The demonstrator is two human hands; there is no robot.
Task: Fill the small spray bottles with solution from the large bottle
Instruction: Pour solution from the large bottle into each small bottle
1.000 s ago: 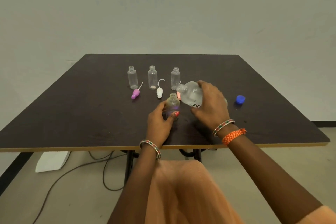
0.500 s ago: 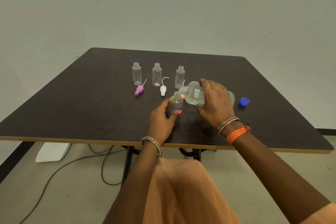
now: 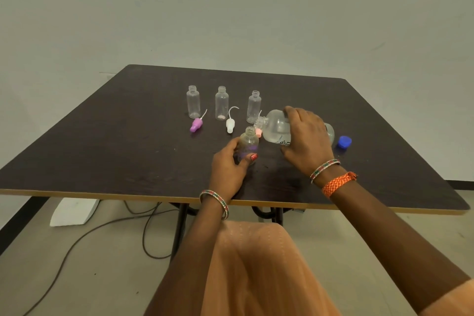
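Pale, bare wall fills the upper half of the frame, and below it a dark brown table (image 3: 102, 141) with a light edge strip spans the middle.

At centre frame the person's left hand (image 3: 228, 169) curls around a small clear spray bottle (image 3: 248, 141), which stands upright on the table with its neck uncapped; the thumb, with a red-painted nail, presses its front. Just to the right, the right hand (image 3: 306, 136) grasps the large bottle (image 3: 275, 127) from above, fingers wrapped over its clear body. That bottle is tipped nearly onto its side, its open mouth pointing left and sitting just above and beside the small bottle's neck. Whether liquid is flowing cannot be made out.

Both wrists wear beaded bangles, and the right wrist also carries an orange woven band (image 3: 338, 183).

Behind the hands, toward upper centre, three more small clear bottles stand in a row, uncapped: a left one (image 3: 193, 101), a middle one (image 3: 221, 103) and a right one (image 3: 254, 107). In front of them lie a purple spray top (image 3: 196, 125) and a white spray top (image 3: 230, 126), each with a thin tube. A pink spray top (image 3: 258, 132) peeks out behind the held bottle. A blue cap (image 3: 344, 141) lies on the table at the right, near the large bottle's base.

Under the table, at lower left, dark cables (image 3: 84, 236) trail over the floor beside a white object (image 3: 74, 211). Orange fabric (image 3: 259, 272) covers the person's lap at the bottom.
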